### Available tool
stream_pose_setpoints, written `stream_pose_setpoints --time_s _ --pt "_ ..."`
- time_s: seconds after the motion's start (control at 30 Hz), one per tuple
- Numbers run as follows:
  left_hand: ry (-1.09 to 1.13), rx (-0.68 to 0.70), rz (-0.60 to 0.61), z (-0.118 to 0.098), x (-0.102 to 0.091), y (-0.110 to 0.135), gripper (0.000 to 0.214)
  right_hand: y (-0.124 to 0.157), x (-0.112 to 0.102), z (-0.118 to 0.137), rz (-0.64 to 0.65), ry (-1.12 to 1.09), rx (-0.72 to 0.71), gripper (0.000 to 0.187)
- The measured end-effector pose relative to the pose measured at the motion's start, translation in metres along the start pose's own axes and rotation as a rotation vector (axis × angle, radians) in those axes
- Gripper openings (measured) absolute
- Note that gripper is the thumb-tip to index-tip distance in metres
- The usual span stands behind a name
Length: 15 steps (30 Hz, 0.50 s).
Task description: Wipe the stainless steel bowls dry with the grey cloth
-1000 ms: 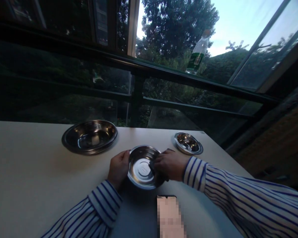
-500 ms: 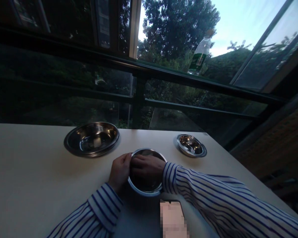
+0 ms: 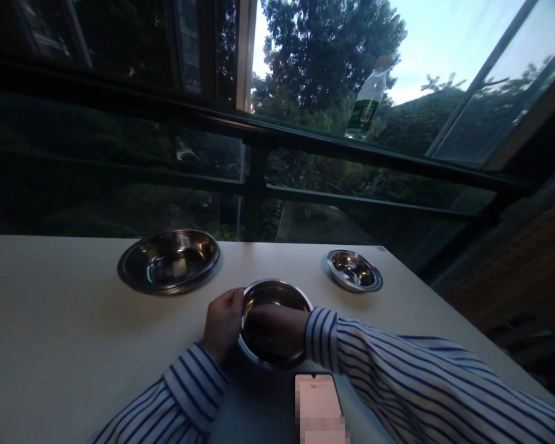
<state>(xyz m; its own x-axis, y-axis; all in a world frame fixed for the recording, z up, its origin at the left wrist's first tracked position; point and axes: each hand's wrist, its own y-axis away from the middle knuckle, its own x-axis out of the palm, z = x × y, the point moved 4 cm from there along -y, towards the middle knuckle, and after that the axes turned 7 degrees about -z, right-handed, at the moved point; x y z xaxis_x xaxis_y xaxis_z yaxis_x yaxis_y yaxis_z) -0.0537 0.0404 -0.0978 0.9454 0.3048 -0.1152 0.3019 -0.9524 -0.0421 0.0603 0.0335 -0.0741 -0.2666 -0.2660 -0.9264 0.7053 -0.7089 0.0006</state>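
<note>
A round metal bowl [image 3: 282, 291] stands on the white table in front of me. My left hand [image 3: 222, 322] is closed on its left rim, thumb near the top edge. Deep inside the bowl is my right hand [image 3: 277, 330], its fingers curled and in shadow. Whether it holds something, such as a cloth, cannot be made out. The bowl's inner bottom is mostly hidden by that hand. Below the bowl lies a phone [image 3: 319, 407] with a lit, blurred screen, close to my right sleeve [image 3: 374, 351].
At the back left of the white table [image 3: 50, 320] sits a stack of wide metal basins [image 3: 169, 262]. A smaller metal bowl [image 3: 354, 270] is at the back right. Beyond the table runs a dark railing [image 3: 305, 135] with a green-labelled plastic bottle [image 3: 367, 102] on it.
My right hand has shifted lower and nearer inside the bowl, showing more of its far inner wall. My left hand keeps its grip on the rim.
</note>
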Motion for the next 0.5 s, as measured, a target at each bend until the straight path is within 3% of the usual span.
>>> stream_pose_setpoints --time_s 0.1,0.23,0.3,0.5 --pt "-0.017 0.033 -0.014 -0.003 -0.004 -0.001 0.033 -0.01 -0.004 0.002 -0.03 0.095 -0.05 0.046" --pt "-0.019 0.014 -0.027 -0.007 -0.004 0.002 0.034 -0.006 -0.012 -0.013 -0.095 0.227 0.056 0.023" --pt "-0.016 0.008 -0.033 -0.008 -0.002 0.003 0.033 -0.003 -0.013 -0.019 -0.119 0.26 0.127 0.021" --pt "-0.031 0.034 -0.068 -0.005 -0.004 0.001 0.032 -0.015 0.001 -0.008 -0.156 0.118 0.093 0.024"
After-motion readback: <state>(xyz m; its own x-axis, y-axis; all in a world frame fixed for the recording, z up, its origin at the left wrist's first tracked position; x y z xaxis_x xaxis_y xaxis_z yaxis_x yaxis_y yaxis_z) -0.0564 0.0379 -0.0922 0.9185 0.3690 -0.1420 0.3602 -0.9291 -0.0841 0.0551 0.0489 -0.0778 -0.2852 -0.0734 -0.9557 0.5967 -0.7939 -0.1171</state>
